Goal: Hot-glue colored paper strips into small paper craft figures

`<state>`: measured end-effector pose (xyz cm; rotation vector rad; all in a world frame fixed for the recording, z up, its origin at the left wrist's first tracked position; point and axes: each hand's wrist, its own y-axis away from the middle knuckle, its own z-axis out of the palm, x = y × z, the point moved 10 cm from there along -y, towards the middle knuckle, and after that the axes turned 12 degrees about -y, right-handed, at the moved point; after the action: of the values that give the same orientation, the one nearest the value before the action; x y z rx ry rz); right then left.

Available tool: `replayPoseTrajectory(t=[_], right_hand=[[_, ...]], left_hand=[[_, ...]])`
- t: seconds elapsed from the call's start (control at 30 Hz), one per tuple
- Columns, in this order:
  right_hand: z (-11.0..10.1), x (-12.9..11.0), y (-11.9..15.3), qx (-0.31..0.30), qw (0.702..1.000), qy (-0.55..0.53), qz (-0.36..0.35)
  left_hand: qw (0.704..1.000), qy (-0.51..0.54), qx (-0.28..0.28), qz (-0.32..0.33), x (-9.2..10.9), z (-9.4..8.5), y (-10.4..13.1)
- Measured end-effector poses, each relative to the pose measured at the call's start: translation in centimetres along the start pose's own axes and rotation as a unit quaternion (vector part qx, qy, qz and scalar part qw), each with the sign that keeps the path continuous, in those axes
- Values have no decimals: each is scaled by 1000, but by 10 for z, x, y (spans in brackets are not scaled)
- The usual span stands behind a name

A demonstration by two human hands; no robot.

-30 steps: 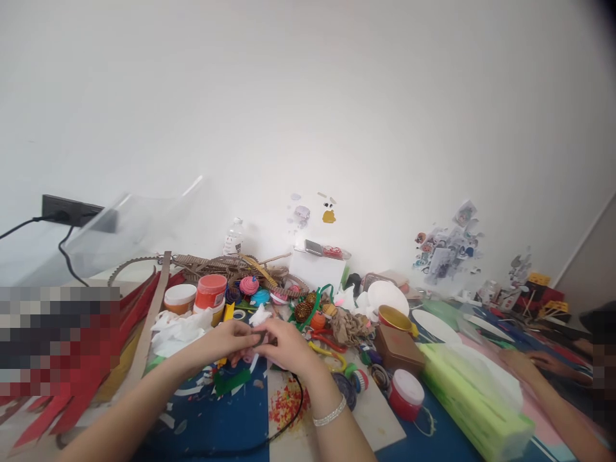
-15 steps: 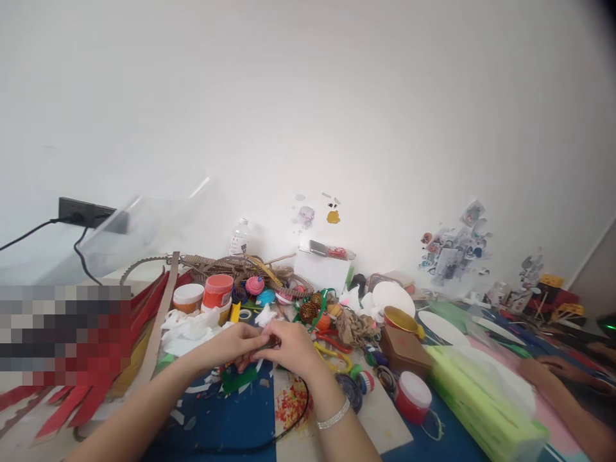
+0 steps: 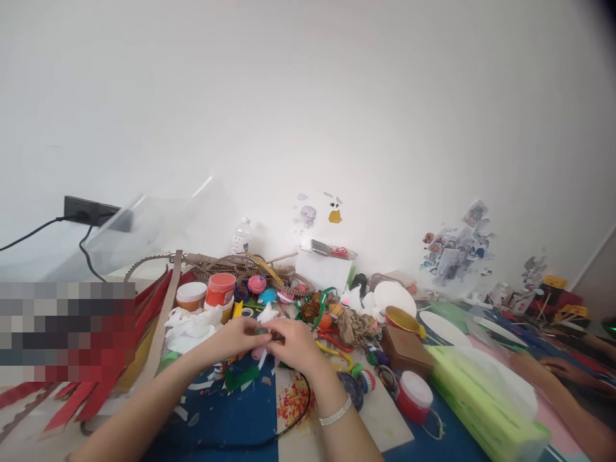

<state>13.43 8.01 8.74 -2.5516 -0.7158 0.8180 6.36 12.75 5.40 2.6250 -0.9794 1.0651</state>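
Note:
Over the blue table [image 3: 226,417], my left hand [image 3: 239,339] and my right hand [image 3: 290,341] meet, fingers pinched together. Between the fingertips shows a small dark greenish piece [image 3: 262,331], too small to name. Below it are a pinkish bit [image 3: 258,353] and a thin white strip [image 3: 262,359]; I cannot tell how they join. A silvery bracelet [image 3: 335,411] is on my right wrist. Under my hands lie a green scrap [image 3: 241,378] and several paper snippets. Yellow-handled scissors [image 3: 342,361] are just right of my right hand.
Crumpled white tissue [image 3: 192,330] and paint tubs [image 3: 221,290] stand at the left. A black cable [image 3: 250,445] curves over the table front. Right are a brown box [image 3: 405,351], a red jar with a white lid [image 3: 414,396] and a green tissue pack [image 3: 486,404]. Another person's arm [image 3: 563,404] rests farther right.
My fingers have shifted slightly, and the greenish piece, pinkish bit and white strip now show between and below them. The whole view has moved a little.

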Motion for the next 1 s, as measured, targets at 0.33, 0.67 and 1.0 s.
replayPoseTrajectory(t=[0.33,0.67,1.0], right_hand=[[0,-3,-2,-10,999,-34,-16],[5,-5,-3,-5,1000,21,17],[-1,-9,-1,-22,992,-119,-29]], left_hand=[[1000,7,-9,12,3,3,0],[998,4,-35,49,9,12,-2],[995,36,-81,43,1,8,4]])
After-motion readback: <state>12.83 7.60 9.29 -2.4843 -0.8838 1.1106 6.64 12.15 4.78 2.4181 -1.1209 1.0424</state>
